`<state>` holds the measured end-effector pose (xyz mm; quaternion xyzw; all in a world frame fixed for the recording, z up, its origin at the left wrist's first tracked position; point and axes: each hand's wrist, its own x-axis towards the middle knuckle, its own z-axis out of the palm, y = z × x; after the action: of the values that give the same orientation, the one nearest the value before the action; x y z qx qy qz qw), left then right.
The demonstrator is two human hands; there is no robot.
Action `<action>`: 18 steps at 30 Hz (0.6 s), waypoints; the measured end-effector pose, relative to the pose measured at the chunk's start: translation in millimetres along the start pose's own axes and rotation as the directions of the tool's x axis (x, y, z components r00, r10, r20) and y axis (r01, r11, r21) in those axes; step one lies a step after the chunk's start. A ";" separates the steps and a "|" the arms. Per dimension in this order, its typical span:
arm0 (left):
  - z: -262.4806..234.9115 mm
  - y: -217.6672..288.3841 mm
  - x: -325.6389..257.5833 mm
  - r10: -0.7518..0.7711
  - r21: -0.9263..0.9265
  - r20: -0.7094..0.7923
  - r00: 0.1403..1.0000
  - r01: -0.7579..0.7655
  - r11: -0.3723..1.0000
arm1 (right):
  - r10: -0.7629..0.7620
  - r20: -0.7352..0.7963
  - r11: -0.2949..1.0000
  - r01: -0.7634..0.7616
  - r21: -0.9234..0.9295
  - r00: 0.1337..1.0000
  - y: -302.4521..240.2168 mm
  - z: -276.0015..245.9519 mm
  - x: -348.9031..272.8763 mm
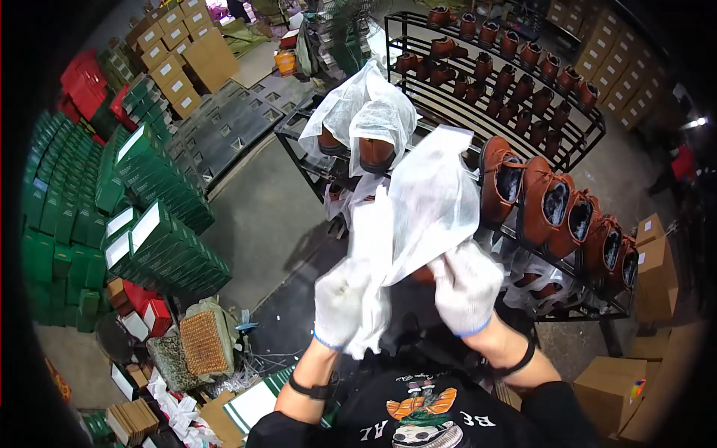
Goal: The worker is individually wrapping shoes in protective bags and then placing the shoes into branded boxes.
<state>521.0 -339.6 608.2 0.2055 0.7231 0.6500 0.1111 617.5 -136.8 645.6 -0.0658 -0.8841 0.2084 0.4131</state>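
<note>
Head view, one frame. We note the containers first. A white fabric bag point(426, 201) is held up in front of our chest; a dark brown patch shows at its lower edge between the gloves, but we cannot tell what it is. On the black metal rack point(590, 138) ahead, two more white bags point(366, 112) each cover a brown shoe, with only the toes showing below the fabric. A row of uncovered brown boots point(556, 209) stands on the near shelf to the right, openings facing us; smaller brown shoes point(515, 71) fill the upper tiers. Stacks of green boxes point(149, 224) sit on the floor to the left, lids shut. Brown cartons point(179, 60) are piled beyond them, and more cartons point(650, 254) stand at the right.

Hands: both wear white knit gloves. Our left hand point(340, 302) is closed around a gathered strip of the bag's fabric, which hangs past the wrist. Our right hand point(467, 287) is also closed, fingers curled and pinching the bag's lower edge.

Position: the bag rises up and away from both hands, between them and the rack, its body mostly above the right hand. Hands are near each other, not touching.
</note>
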 end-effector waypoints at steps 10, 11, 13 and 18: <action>46.8 -93.2 37.7 -0.165 -0.162 -0.195 0.967 0.135 0.978 | 0.120 0.504 0.952 -0.243 0.184 0.855 29.1 72.9 -9.3; 57.9 -85.5 35.1 -0.211 -0.179 -0.166 0.963 0.181 0.967 | 0.308 0.682 0.852 -0.511 0.112 0.663 36.0 80.3 -38.5; 57.1 -75.9 26.1 -0.375 -0.261 -0.135 0.917 0.332 0.906 | 0.352 0.552 0.895 -0.444 0.037 0.756 64.3 64.0 -58.3; 47.7 -82.2 6.9 -0.164 0.215 -0.115 0.980 0.185 0.959 | 0.244 0.469 0.958 -0.137 -0.250 0.849 121.8 -35.1 -16.4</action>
<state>522.6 -299.7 521.6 0.1206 0.8117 0.5609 0.1092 648.0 -20.3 602.7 -0.1407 -0.9660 0.1651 0.1406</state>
